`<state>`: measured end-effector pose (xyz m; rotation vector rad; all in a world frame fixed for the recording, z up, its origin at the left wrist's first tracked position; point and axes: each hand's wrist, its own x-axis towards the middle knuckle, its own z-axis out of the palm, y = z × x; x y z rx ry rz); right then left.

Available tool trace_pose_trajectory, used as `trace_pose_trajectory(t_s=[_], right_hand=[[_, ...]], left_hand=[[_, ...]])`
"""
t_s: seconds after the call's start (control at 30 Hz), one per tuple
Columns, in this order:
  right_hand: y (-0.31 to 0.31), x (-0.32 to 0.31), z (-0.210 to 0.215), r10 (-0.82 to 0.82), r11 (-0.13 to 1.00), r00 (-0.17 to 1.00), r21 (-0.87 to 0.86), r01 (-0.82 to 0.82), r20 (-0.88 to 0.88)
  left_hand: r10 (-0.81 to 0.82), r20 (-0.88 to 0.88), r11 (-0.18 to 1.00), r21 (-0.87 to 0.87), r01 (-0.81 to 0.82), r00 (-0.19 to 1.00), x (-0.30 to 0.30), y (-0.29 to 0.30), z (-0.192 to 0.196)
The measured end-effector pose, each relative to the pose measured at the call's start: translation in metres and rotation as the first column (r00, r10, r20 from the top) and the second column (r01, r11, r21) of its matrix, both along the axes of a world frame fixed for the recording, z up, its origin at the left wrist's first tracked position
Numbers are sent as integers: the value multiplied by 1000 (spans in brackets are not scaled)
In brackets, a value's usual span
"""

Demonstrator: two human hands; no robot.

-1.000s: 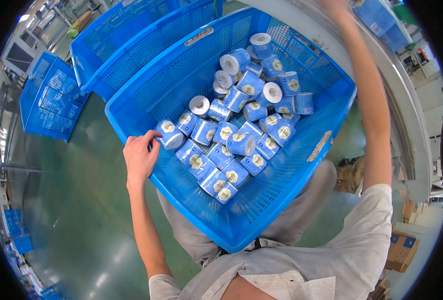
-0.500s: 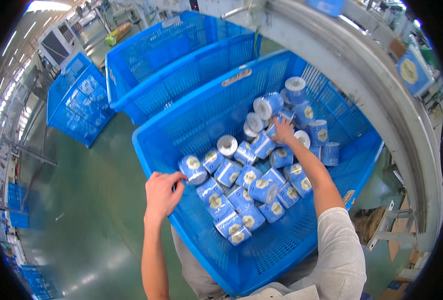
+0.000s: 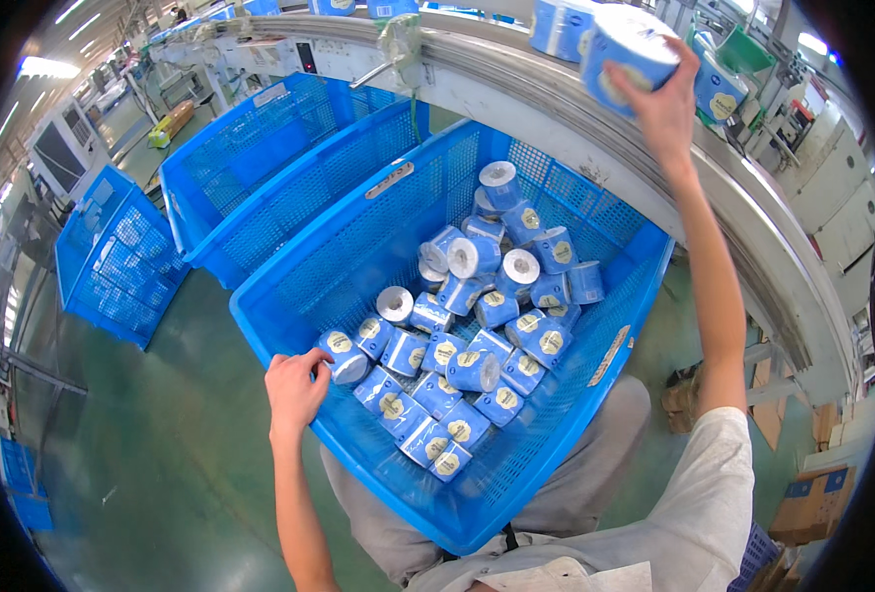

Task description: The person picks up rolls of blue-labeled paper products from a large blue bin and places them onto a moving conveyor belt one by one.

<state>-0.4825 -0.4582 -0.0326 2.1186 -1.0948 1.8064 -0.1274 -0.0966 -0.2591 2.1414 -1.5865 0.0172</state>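
Note:
My right hand (image 3: 666, 104) is raised above the metal conveyor rail, its fingers round a toilet paper roll (image 3: 627, 61) in blue wrapping with its white end up. Another blue-wrapped roll or pack (image 3: 560, 30) sits just left of it on the line. My left hand (image 3: 295, 391) rests on the left rim of the large blue crate (image 3: 289, 340), fingers curled over the edge. Close to its fingertips lies a wrapped roll (image 3: 344, 357). Inside the crate, many similar rolls (image 3: 473, 371) lie loose, heaped higher toward the far right corner.
The conveyor's metal rail (image 3: 516, 74) curves past the crate's far side. More blue crates (image 3: 289, 178) stand beyond at the left, with a smaller one (image 3: 126, 266) on the green floor. Cardboard boxes (image 3: 812, 503) lie at the lower right.
My right hand has come up out of the crate with a roll and moved right, over the conveyor. My left hand stays on the rim. The view has shifted.

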Motion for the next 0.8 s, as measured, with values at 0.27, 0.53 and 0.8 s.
trace_pose_trajectory(t_s=[0.27, 0.53, 0.8], right_hand=[[-89, 25, -47, -440, 839, 888, -414, 353, -134], [-12, 99, -395, 175, 982, 28, 172, -73, -984], [-16, 96, -324, 461, 876, 444, 473, -92, -768]], left_hand=[[-27, 3, 999, 45, 27, 1000, -1, -5, -7], [6, -10, 997, 73, -5, 1000, 2, 2, -4], [-35, -18, 999, 24, 35, 999, 5, -5, -18]])
